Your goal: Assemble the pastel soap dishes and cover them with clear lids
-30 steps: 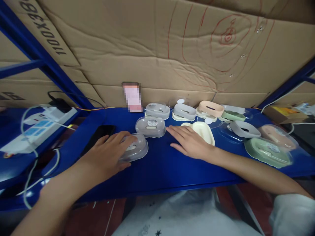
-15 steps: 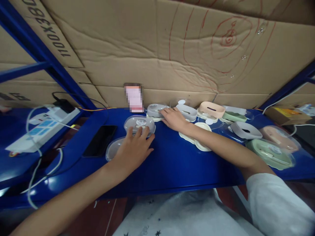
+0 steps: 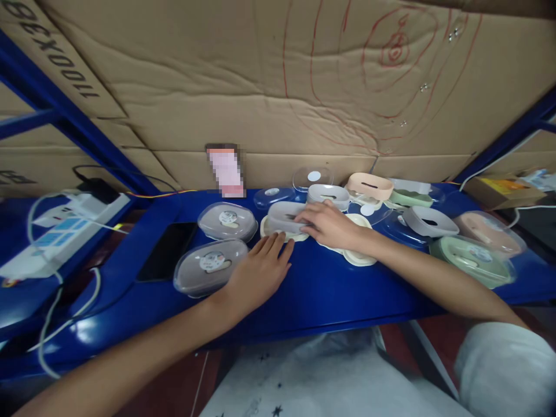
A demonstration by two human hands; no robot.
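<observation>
My right hand point(image 3: 332, 223) has its fingers closed over the right end of a grey oval box point(image 3: 284, 217). This box is lidless and sits on a cream base point(image 3: 264, 227). At the front, the fingertips of my left hand point(image 3: 263, 269) touch the base's edge or lie just before it; the fingers are stretched out. Behind the box lies a clear oval lid point(image 3: 274, 197) with a white sticker. To the left are two lidded grey boxes, one farther back point(image 3: 228, 220) and one nearer point(image 3: 211, 269). A loose cream base point(image 3: 358, 258) is partly under my right wrist.
A pixelated phone point(image 3: 226, 172) leans on the cardboard; a black phone point(image 3: 167, 252) lies left. Further boxes stand right: grey point(image 3: 328, 196), peach point(image 3: 369, 188), lidded green point(image 3: 473, 263). A power strip point(image 3: 61, 237) with cables lies far left. The shelf's front edge is close.
The lid has come off the grey box and now lies behind it. My right hand and the box are nearer to me. My left hand has moved right, off the lidded boxes, to the base.
</observation>
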